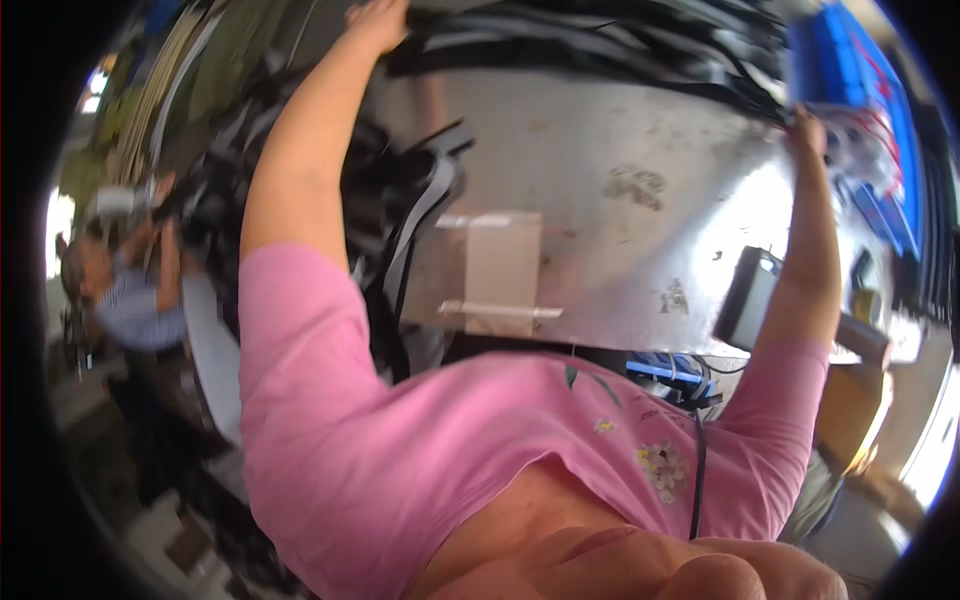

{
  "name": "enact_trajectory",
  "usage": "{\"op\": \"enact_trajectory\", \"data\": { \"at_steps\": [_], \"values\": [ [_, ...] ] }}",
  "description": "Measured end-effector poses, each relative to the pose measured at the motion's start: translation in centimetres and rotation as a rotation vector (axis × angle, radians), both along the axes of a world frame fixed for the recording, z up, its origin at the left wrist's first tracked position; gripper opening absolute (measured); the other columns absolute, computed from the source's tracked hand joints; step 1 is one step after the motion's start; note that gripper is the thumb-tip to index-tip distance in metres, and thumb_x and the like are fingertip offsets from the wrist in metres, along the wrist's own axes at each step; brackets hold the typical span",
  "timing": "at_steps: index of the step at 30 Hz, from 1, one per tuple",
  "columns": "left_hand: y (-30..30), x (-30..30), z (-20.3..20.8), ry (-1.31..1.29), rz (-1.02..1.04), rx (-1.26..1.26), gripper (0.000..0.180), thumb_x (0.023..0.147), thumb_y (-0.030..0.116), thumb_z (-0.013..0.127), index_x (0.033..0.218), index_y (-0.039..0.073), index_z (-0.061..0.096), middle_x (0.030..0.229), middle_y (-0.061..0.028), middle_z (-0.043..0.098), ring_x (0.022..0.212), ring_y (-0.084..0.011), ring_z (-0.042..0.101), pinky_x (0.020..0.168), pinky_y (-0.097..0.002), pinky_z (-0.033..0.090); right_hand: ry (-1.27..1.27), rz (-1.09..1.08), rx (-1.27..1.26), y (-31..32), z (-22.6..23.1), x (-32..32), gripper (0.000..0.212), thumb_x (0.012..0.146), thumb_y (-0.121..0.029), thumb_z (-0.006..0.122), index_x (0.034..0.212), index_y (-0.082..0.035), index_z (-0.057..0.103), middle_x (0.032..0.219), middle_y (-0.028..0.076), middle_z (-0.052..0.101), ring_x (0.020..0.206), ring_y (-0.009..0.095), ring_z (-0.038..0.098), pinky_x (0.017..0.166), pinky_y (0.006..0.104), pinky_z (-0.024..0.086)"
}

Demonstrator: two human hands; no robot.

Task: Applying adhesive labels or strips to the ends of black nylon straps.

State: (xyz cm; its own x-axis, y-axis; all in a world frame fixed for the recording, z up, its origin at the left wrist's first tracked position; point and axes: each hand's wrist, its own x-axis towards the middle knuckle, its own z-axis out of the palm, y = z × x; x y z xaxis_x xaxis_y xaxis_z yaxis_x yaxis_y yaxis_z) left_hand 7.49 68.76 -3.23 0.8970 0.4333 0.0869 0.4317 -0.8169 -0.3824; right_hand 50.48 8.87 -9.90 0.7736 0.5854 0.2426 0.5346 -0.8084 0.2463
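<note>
Both my arms reach far forward over a metal worktable (pixel 570 150). A bundle of long black strips (pixel 600 45), some with grey parts, stretches across the table's far side between my hands. At its left end is my left hand (pixel 382 22), against the strips; blur and the picture's top edge hide how its fingers lie. Over at the right end, my right hand (pixel 808 135) is closed around the tapering end of the black strips. Motion smears the bundle, so single strips are hard to tell apart.
More black and grey strips (pixel 425 190) heap at the table's left. A brown cardboard piece (pixel 503 270) is taped near the front edge. Blue bins (pixel 850 90) and a clear plastic bag (pixel 855 140) stand far right. A dark box-like device (pixel 750 298) sits by my right forearm. Another person (pixel 135 290) works at left.
</note>
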Motion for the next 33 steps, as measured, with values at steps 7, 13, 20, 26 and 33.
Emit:
{"op": "enact_trajectory", "data": {
  "at_steps": [7, 13, 20, 26, 33],
  "values": [
    [-11.3, -2.8, 12.3, -0.004, -0.141, -0.319, 0.051, 0.084, 0.030, 0.058, 0.124, 0.001, 0.048, 0.129, -0.0197, 0.042, 0.118, -0.0369, 0.042, 0.097, -0.0435, 0.037, 0.407, 0.278, 0.584, 9.3, 2.1, -14.1, 0.031, 0.085, -0.031, 0.058, 0.111, -0.015, 0.063, 0.103, 0.009, 0.066, 0.094, 0.026, 0.063, 0.080, 0.0335, 0.049],
    [-21.0, -13.9, 16.3, -0.453, -0.258, -0.525, 0.022, 0.082, 0.021, 0.061, 0.092, 0.001, 0.064, 0.085, -0.0151, 0.058, 0.080, -0.0319, 0.059, 0.071, -0.0371, 0.047, 0.564, 1.242, 0.463, 22.9, 7.3, -43.7, 0.028, 0.081, -0.013, 0.060, 0.109, -0.011, 0.060, 0.110, 0.008, 0.059, 0.108, 0.023, 0.054, 0.094, 0.0360, 0.041],
    [-27.8, -21.2, 5.9, -0.244, -0.300, -0.661, 0.061, 0.086, 0.035, 0.057, 0.136, 0.009, 0.035, 0.134, -0.0155, 0.040, 0.127, -0.0305, 0.035, 0.105, -0.0486, 0.025, 0.201, 1.347, 0.130, 24.6, 5.8, -45.8, 0.015, 0.076, -0.011, 0.056, 0.090, -0.010, 0.062, 0.090, 0.003, 0.060, 0.098, 0.019, 0.055, 0.094, 0.0367, 0.036],
    [-26.0, -24.7, 2.6, 0.097, -0.217, -0.340, 0.057, 0.081, 0.048, 0.058, 0.119, 0.005, 0.055, 0.137, -0.0166, 0.039, 0.135, -0.0257, 0.025, 0.109, -0.0530, 0.013, 0.222, 1.248, 0.139, 14.4, 8.3, -38.4, 0.010, 0.073, -0.015, 0.061, 0.075, -0.009, 0.053, 0.076, 0.008, 0.053, 0.084, 0.025, 0.054, 0.083, 0.0368, 0.038],
    [-25.2, -24.4, 2.6, 0.194, -0.217, -0.248, 0.063, 0.071, 0.036, 0.071, 0.123, 0.005, 0.050, 0.138, -0.0143, 0.037, 0.136, -0.0252, 0.022, 0.109, -0.0539, 0.015, 0.305, 0.654, -0.072, -1.9, 8.6, -29.3, 0.014, 0.080, -0.017, 0.055, 0.087, -0.006, 0.059, 0.081, 0.013, 0.062, 0.083, 0.028, 0.059, 0.079, 0.0395, 0.040]
  ]
}}
